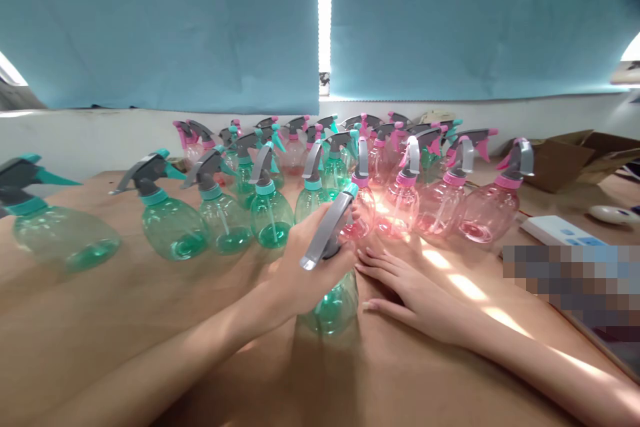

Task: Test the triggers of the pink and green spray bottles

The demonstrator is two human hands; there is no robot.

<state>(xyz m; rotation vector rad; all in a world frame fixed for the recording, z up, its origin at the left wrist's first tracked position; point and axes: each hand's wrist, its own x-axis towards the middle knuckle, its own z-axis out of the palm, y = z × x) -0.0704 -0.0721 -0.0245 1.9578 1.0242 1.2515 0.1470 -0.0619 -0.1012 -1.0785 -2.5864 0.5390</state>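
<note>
My left hand (pixel 305 267) is wrapped round the neck of a green spray bottle (pixel 333 307) with a grey trigger and teal nozzle, standing upright on the brown table (pixel 150 320). My right hand (pixel 405 283) lies flat on the table just right of that bottle, fingers stretched out and holding nothing. Behind the hands stand several green spray bottles (pixel 175 227) in a row on the left and several pink spray bottles (pixel 483 210) on the right.
More green and pink bottles crowd the back of the table near the white wall. An open cardboard box (pixel 570 160) sits at the far right, with a white power strip (pixel 563 230) and a white oval object (pixel 613 215) near it. Blue curtains hang behind.
</note>
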